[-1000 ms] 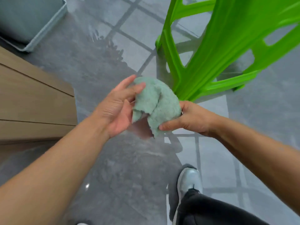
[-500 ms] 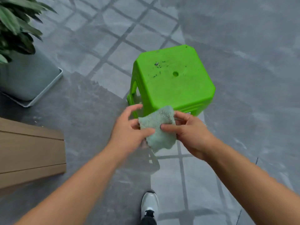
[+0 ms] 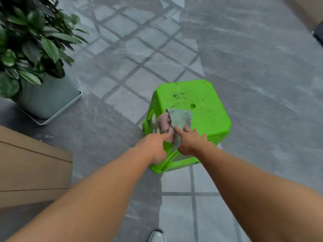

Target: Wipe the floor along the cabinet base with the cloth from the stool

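Observation:
A small cloth (image 3: 176, 122), pale green on one face and pinkish on the other, is held up over the near left part of the bright green plastic stool (image 3: 206, 109). My left hand (image 3: 153, 145) pinches its lower left edge and my right hand (image 3: 190, 140) grips its lower right edge, fingers spread along it. The stool's top carries dark specks and a small round hole. The wooden cabinet (image 3: 33, 168) stands at the left, its base meeting the grey floor (image 3: 108, 137).
A potted plant (image 3: 29, 55) in a grey pot on a tray (image 3: 57, 110) stands at the upper left, beyond the cabinet. My shoe (image 3: 157, 236) shows at the bottom edge. Grey tiled floor stretches beyond and to the right of the stool.
The view has risen and pulled back from the stool. The bunched cloth has been spread between both hands and now stands over the stool top, showing a pink side.

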Tool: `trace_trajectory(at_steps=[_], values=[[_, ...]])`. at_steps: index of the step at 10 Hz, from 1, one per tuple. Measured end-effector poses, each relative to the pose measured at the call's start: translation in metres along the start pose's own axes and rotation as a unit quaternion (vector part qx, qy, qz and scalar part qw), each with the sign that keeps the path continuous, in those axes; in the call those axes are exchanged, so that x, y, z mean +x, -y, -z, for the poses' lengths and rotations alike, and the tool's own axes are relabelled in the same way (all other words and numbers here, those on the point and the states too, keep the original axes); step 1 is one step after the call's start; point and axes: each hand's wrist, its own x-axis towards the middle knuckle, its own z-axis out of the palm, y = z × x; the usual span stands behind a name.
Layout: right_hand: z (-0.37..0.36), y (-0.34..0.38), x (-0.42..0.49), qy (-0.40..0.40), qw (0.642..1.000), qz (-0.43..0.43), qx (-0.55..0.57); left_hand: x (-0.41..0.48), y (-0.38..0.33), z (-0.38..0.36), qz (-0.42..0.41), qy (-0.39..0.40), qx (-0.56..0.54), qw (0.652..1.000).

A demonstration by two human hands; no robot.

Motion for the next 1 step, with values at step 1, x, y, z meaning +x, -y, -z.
trace_trajectory(at_steps=[1], values=[[0.0254, 0.0275, -0.0304, -0.058, 0.997, 0.039, -0.012, -0.0444, 0.0062, 0.0156, 0.002, -0.04, -0.001, 0.999]])
